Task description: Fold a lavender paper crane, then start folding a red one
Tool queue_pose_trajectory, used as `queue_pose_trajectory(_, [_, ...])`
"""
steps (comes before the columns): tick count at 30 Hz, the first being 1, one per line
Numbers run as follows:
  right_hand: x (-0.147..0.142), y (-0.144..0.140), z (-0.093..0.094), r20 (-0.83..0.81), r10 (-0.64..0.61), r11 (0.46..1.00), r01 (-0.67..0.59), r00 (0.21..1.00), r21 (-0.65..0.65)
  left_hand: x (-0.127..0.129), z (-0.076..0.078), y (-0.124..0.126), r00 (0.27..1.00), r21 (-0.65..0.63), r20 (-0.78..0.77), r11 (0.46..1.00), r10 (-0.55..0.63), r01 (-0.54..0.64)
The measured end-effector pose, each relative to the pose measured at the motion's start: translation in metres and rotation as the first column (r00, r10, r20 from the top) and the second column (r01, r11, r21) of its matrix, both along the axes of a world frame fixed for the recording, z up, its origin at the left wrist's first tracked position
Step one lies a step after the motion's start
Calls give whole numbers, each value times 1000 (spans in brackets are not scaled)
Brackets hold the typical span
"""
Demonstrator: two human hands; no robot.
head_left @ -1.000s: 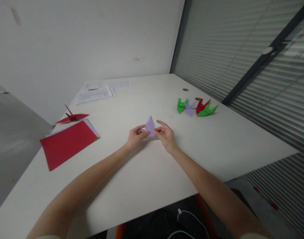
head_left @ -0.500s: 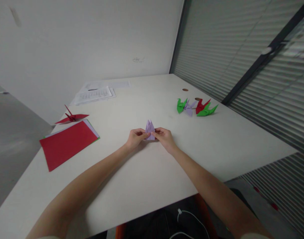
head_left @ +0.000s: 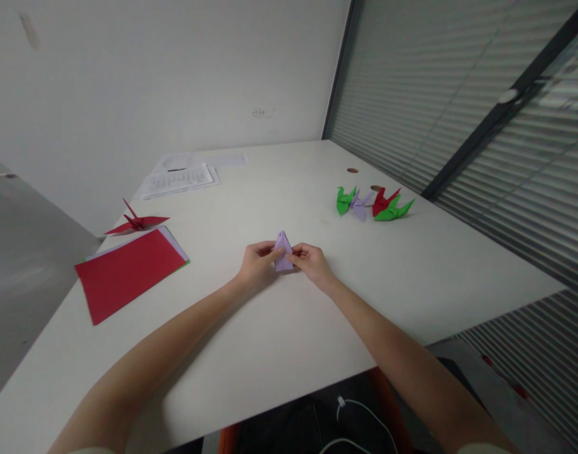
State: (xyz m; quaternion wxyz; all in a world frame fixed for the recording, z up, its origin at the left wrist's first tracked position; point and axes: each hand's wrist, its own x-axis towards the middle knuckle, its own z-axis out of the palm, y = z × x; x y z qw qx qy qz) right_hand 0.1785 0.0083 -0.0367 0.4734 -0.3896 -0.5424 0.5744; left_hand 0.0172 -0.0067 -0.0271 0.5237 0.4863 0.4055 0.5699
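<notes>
At the far left of the white table (head_left: 279, 353) lies a stack of square paper sheets with a red sheet on top (head_left: 128, 271), and just behind it sits a finished red folded-paper crane (head_left: 137, 222). Further back rest some white printed sheets (head_left: 179, 180); their lines of text are too small to read, and no brand or label shows anywhere.

Near the middle of the table, the left hand (head_left: 256, 263) and the right hand (head_left: 312, 265) meet on a small lilac folded-paper piece (head_left: 283, 251). Both pinch it at its lower part between thumb and fingertips, its point standing up and away from the person (it looks only part-folded). By my reading, a crease is being pressed in at the base; sharpening it would call for firm, even pressure with the edges kept aligned.

Well apart to the right sits a cluster of finished green, lilac and red paper cranes (head_left: 374, 203).
</notes>
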Motion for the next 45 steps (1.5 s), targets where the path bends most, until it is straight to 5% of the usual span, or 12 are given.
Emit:
queue_pose_trajectory(6, [1, 0, 0, -26, -10, 999, 11, 1000, 53, 3, 8, -9, 979, 221, -121, 966, 165, -135])
queue_pose_trajectory(18, [4, 1, -2, 52, 78, 980, -86, 996, 177, 0, 11, -14, 949, 363, -293, 932, 113, 1])
queue_pose_trajectory(24, [22, -4, 14, 173, -3, 889, -76, 985, 452, -6, 13, -13, 879, 491, -421, 871, 222, 15])
queue_pose_trajectory(29, [28, -7, 30, 357, -82, 730, -188, 930, 657, -7, 10, -10, 849, 558, -477, 824, 226, 95])
queue_pose_trajectory(36, [29, -3, 30, 413, -192, 580, -237, 890, 779, -8, 2, -5, 772, 717, -527, 673, 356, 179])
queue_pose_trajectory(41, [29, -2, 27, 479, -369, 505, -261, 796, 823, -8, 2, -6, 740, 720, -553, 667, 383, 193])
queue_pose_trajectory(45, [26, -5, 28, 511, -430, 514, -264, 744, 816, -7, 0, -6, 726, 701, -562, 694, 397, 163])
